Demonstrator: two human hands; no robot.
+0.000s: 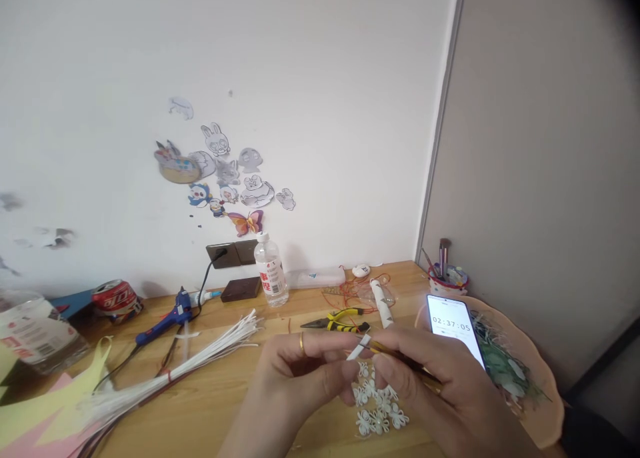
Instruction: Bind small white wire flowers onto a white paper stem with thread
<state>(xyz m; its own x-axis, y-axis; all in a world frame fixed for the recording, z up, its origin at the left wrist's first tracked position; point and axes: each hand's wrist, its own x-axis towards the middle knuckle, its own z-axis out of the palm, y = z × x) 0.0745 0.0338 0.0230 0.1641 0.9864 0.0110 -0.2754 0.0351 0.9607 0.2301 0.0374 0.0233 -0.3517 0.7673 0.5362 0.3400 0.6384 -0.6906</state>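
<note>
My left hand pinches a white strip; my right hand grips a thin tool, its tip at the strip, above some white knots.

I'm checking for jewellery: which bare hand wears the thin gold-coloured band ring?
The left hand: the ring circles one finger, while the right hand shows none.

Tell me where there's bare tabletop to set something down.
Bare wood shows between the white bundle and the left hand; a smaller patch lies in front of the bottle, left of the pliers. It is crowded around the right hand: white knots, phone, tray.
</note>
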